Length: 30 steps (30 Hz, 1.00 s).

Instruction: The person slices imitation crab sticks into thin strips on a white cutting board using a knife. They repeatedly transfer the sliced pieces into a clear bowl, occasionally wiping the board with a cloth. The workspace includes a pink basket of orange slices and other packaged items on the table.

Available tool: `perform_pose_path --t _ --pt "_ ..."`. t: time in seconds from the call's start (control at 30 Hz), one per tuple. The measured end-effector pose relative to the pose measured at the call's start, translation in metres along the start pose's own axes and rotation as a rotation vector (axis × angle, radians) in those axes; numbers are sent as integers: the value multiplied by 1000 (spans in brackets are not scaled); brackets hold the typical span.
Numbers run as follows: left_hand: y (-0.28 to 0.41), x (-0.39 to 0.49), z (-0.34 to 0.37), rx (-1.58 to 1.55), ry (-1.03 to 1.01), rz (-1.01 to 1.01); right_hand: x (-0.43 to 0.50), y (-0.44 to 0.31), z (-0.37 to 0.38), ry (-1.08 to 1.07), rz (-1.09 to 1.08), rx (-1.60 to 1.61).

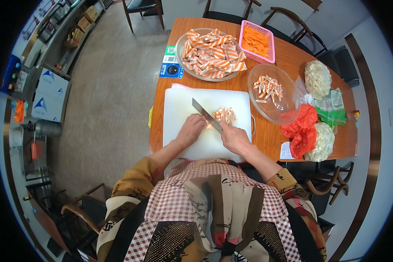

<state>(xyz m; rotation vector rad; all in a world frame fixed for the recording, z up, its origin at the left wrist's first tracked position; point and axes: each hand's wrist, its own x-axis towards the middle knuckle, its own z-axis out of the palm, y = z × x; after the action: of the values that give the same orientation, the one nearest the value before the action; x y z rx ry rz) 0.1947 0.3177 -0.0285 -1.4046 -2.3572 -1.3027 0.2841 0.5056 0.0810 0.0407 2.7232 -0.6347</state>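
My right hand (234, 137) is closed around the handle of a kitchen knife (204, 113), its blade pointing up and left over a white cutting board (180, 101). My left hand (194, 126) rests at the blade's left side, fingers bent, on orange-and-white striped food strips that it partly hides. A small pile of cut striped strips (227, 115) lies right of the blade. Beyond the board, a large clear bowl is heaped with bigger striped pieces (213, 54). More cut strips (268, 86) lie in a clear bowl (286, 108) at the right.
A pink plastic basket (271, 42) holds orange slices at the table's far side. To the right are a red plastic bag (299, 127), a green-and-white bag (335, 108) and two bagged pale bundles (317, 78). Wooden chairs (291, 19) stand around the wooden table (268, 144).
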Motion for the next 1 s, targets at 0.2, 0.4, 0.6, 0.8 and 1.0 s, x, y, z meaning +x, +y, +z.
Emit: perform_pose_path --t 0.2,0.4,0.6,0.8,1.0 --pt "9 2 -4 131 104 -52 11 8 31 82 -33 47" --pt "5 -7 -11 21 53 -65 10 3 12 26 -19 -16" --pt "5 -6 -11 32 45 -71 13 3 32 54 -25 29" --pt "1 -16 -4 -6 130 -131 10 -11 2 -35 7 26" --pt "1 -13 -6 -1 141 -134 11 -8 26 33 -3 105"
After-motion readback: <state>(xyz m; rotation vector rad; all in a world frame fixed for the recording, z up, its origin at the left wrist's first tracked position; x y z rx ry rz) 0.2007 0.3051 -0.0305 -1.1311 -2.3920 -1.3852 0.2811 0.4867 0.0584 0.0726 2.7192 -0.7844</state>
